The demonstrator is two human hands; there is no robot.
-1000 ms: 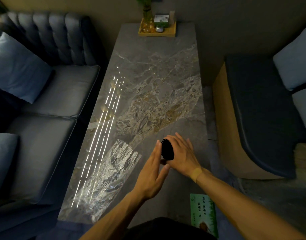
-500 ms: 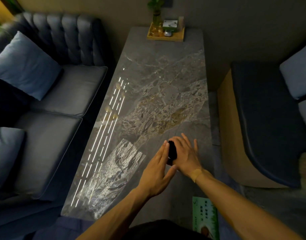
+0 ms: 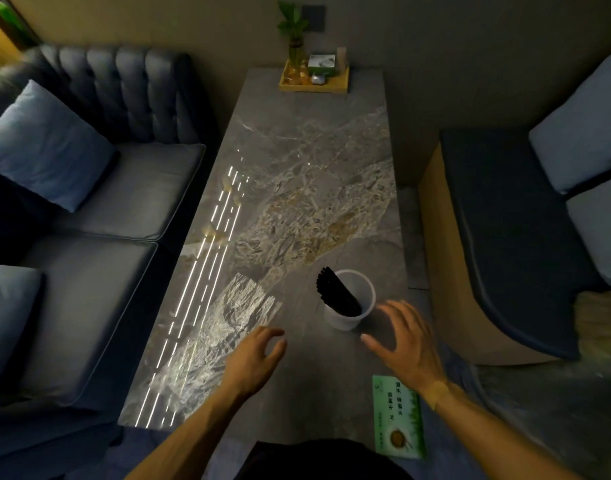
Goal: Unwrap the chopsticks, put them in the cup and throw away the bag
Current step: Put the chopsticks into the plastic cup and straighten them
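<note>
A white cup (image 3: 352, 315) stands on the grey marble table (image 3: 314, 140), near its right edge. A bundle of black chopsticks (image 3: 335, 291) leans inside it, tips pointing up and left. A crinkled clear plastic bag (image 3: 214, 334) lies flat on the table to the left of the cup. My left hand (image 3: 254, 358) hovers by the bag's right edge, fingers loosely curled and holding nothing. My right hand (image 3: 406, 341) is just right of and below the cup, fingers spread, not touching it.
A green printed card (image 3: 399, 419) lies at the table's near right corner. A wooden tray (image 3: 314, 81) with a plant and small items sits at the far end. A dark sofa (image 3: 89, 209) with cushions runs along the left, a bench (image 3: 505, 237) along the right.
Both hands were cupped around the chopsticks over the cup. They have let go and pulled back toward me, left hand toward the bag, uncovering the cup.
</note>
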